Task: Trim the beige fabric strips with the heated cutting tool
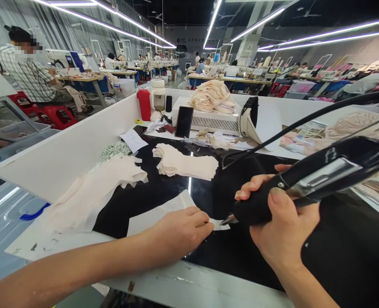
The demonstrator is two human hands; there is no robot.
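A thin white sheet (160, 213) is held in the pinched fingers of the left hand (183, 231), near the middle of a black tabletop (240, 256). A bulky black tool (304, 175) is firmly gripped in the right hand (285, 229), its metal tip (229, 219) set at a pale strip (220, 225); whether strip and sheet are joined is hidden by the fingers. Beyond, cream cloth (189, 162) is stacked, with a phone (184, 122) propped at a white box (213, 122) on the far side.
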